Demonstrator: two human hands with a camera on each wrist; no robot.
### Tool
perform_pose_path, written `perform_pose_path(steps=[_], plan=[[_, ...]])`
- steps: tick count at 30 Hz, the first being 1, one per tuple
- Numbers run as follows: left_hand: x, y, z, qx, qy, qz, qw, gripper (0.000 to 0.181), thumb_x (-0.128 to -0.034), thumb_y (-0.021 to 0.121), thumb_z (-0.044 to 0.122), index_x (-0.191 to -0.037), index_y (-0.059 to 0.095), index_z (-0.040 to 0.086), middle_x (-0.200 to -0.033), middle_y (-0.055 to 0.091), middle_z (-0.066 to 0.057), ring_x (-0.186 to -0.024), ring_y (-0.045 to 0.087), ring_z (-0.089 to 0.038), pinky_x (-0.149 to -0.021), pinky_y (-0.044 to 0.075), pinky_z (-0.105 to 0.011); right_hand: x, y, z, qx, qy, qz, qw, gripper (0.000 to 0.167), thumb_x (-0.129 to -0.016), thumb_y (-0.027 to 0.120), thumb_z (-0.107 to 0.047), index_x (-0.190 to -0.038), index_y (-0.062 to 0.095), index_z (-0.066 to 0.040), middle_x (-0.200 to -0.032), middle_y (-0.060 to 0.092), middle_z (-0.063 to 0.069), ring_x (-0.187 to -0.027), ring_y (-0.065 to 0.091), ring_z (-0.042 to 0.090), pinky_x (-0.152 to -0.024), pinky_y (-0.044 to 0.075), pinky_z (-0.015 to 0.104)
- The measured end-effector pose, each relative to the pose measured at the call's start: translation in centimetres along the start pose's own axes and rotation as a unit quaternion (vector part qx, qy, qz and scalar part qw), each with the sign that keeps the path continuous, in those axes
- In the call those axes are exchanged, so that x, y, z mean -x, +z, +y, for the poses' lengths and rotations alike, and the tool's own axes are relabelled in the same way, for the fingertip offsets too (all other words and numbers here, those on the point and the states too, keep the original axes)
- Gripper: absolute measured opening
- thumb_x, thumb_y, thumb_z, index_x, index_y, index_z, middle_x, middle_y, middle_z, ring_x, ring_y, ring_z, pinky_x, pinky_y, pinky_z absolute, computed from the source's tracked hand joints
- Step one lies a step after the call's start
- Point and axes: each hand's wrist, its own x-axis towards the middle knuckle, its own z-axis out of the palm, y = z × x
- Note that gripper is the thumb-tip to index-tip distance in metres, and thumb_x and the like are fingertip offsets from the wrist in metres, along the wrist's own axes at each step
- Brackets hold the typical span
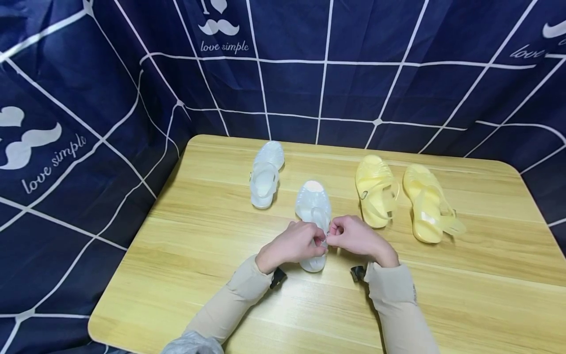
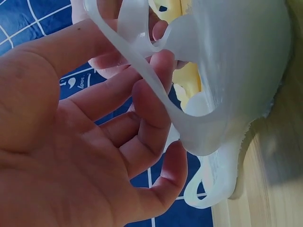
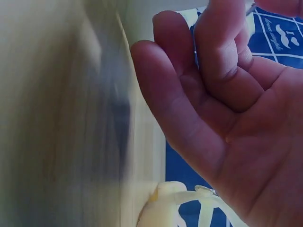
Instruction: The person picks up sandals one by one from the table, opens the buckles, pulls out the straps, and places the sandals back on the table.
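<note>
White sandal (image 1: 311, 199) lay under the left hand (image 1: 300, 242), toe pointing away. Left fingers curled on its strap (image 2: 147, 73); beside it, right hand (image 1: 357, 238) pinched the strap. Judged best: left steady, strap untwisted, right gentle.

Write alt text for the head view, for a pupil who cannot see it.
A person's left hand and right hand pinch at the right side of a white sandal on a wooden table. A second white sandal lies farther back, to the left; two yellow sandals lie to the right. Navy cloth hangs behind.
</note>
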Motion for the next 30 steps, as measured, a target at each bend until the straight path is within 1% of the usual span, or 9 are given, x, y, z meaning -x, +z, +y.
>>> perform_pose_path(steps=[5, 9, 15, 21, 24, 27, 30], plan=[[0.0, 0.1, -0.1, -0.007, 0.004, 0.006, 1.0, 0.017, -0.0844, 0.068, 0.021, -0.069, 0.061, 0.021, -0.067, 0.057, 0.014, -0.068, 0.051, -0.001, -0.066, 0.034, -0.026, 0.0, 0.1, -0.2, 0.021, -0.004, 0.01, 0.9997, 0.006, -0.074, 0.061, -0.017, -0.071, 0.055, -0.015, -0.061, 0.049, -0.005, -0.056, 0.044, 0.01, -0.051, 0.034, 0.022], [0.1, 0.1, -0.2, -0.012, 0.001, 0.009, 0.9999, 0.018, -0.0843, 0.068, 0.02, -0.068, 0.059, 0.02, -0.066, 0.056, 0.013, -0.067, 0.05, -0.002, -0.064, 0.034, -0.026, 0.0, 0.4, -0.3, 0.03, -0.006, 0.009, 0.9995, 0.01, -0.077, 0.059, -0.018, -0.071, 0.052, -0.014, -0.061, 0.048, -0.004, -0.056, 0.044, 0.011, -0.052, 0.033, 0.022], [0.1, 0.0, 0.0, -0.021, -0.006, 0.012, 0.9997, 0.019, -0.0838, 0.068, 0.017, -0.068, 0.057, 0.019, -0.066, 0.053, 0.012, -0.066, 0.049, -0.004, -0.063, 0.033, -0.026, -0.2, 0.5, -0.4, 0.044, 0.006, 0.009, 0.9989, 0.017, -0.081, 0.056, -0.023, -0.069, 0.049, -0.014, -0.059, 0.045, -0.004, -0.055, 0.041, 0.011, -0.052, 0.032, 0.023], [0.0, 0.0, 0.0, -0.02, -0.012, 0.014, 0.9996, 0.021, -0.083, 0.068, 0.016, -0.067, 0.056, 0.019, -0.063, 0.049, 0.01, -0.062, 0.046, -0.005, -0.061, 0.034, -0.025, -0.4, 0.7, -0.3, 0.044, 0.018, 0.006, 0.9989, 0.023, -0.085, 0.055, -0.027, -0.068, 0.049, -0.014, -0.06, 0.047, -0.004, -0.055, 0.042, 0.012, -0.052, 0.033, 0.023], [0.0, 0.0, -0.2, -0.015, -0.014, 0.013, 0.9997, 0.018, -0.0828, 0.068, 0.017, -0.068, 0.058, 0.019, -0.061, 0.047, 0.01, -0.06, 0.044, -0.005, -0.059, 0.033, -0.024, -0.3, 0.6, -0.2, 0.028, 0.009, 0.006, 0.9996, 0.02, -0.084, 0.057, -0.026, -0.069, 0.05, -0.014, -0.061, 0.049, -0.004, -0.056, 0.044, 0.012, -0.053, 0.034, 0.023], [-0.1, 0.1, -0.3, -0.009, -0.013, 0.012, 0.9998, 0.015, -0.0829, 0.069, 0.018, -0.07, 0.061, 0.018, -0.061, 0.049, 0.011, -0.06, 0.044, -0.004, -0.058, 0.033, -0.023, 0.0, 0.1, 0.1, -0.012, 0.001, -0.011, 0.9999, 0.014, -0.084, 0.059, -0.023, -0.075, 0.055, -0.012, -0.064, 0.056, -0.001, -0.059, 0.052, 0.013, -0.054, 0.039, 0.022], [-0.1, 0.1, -0.3, -0.002, -0.008, 0.009, 0.9999, 0.013, -0.0839, 0.069, 0.019, -0.072, 0.064, 0.019, -0.063, 0.053, 0.013, -0.061, 0.046, -0.003, -0.06, 0.034, -0.023, 0.4, -0.5, 0.3, -0.058, -0.005, -0.03, 0.9978, 0.015, -0.086, 0.064, -0.022, -0.083, 0.061, -0.008, -0.071, 0.064, 0.007, -0.063, 0.061, 0.019, -0.057, 0.047, 0.025]])
